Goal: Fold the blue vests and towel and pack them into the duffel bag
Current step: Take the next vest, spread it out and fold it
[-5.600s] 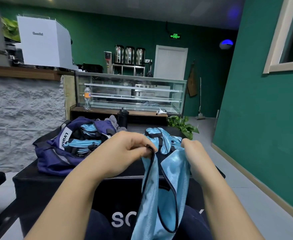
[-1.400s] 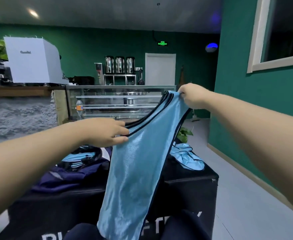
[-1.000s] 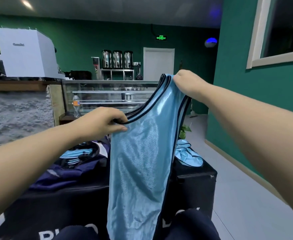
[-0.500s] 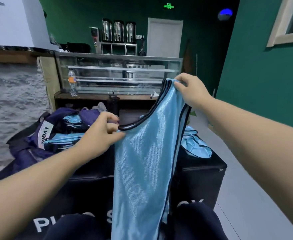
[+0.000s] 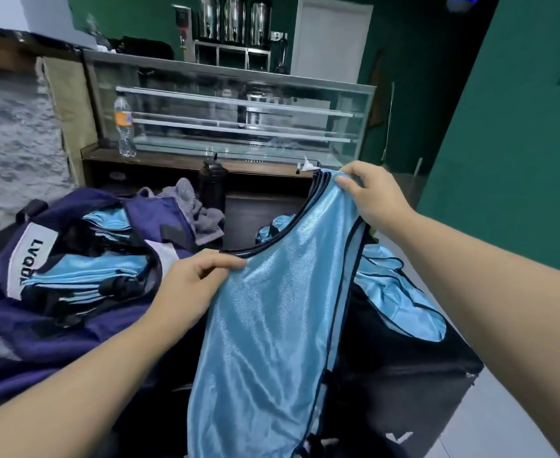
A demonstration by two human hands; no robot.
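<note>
A blue vest (image 5: 272,325) hangs above the black surface (image 5: 404,375), right hand (image 5: 368,193) pinching its gathered straps, left hand (image 5: 192,285) gripping the neckline. Folding is underway; next, probably halve it, then pack it into the open duffel bag (image 5: 40,325) alongside.

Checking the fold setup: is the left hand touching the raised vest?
Touching. The head view shows the left hand pinching the vest at its dark neckline edge, fingers curled over the fabric.
</note>
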